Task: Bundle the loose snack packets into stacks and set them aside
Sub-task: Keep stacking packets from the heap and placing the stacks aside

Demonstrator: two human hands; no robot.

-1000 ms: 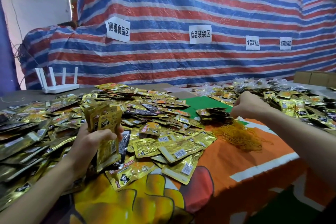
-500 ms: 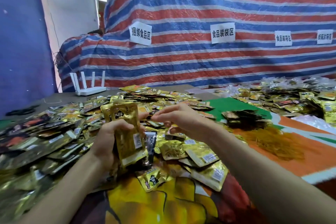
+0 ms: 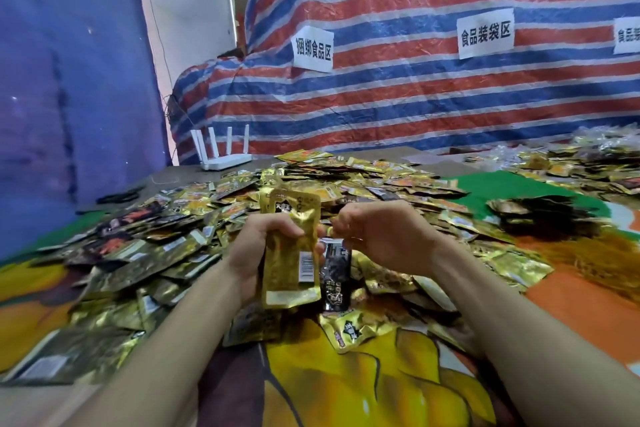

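Observation:
My left hand [image 3: 258, 248] grips an upright stack of gold snack packets [image 3: 292, 253], barcode side toward me, above the table. My right hand [image 3: 379, 241] is just right of the stack with fingers curled; a thin yellow rubber band [image 3: 330, 229] appears pinched at its fingertips, next to the stack's upper edge. A black packet [image 3: 334, 282] hangs behind the stack's lower part. Loose gold and black packets [image 3: 166, 246] cover the table all around in a wide heap.
A pile of yellow rubber bands [image 3: 602, 260] lies at the right on the orange cloth [image 3: 581, 312], with a dark bundle [image 3: 540, 215] behind it. More packets [image 3: 588, 163] lie far right. A white router [image 3: 225, 152] stands at the back by the striped tarpaulin [image 3: 415, 97].
My right hand came from the rubber band pile on the right over to the stack in my left hand. The view turned left and the stack rose closer to the camera.

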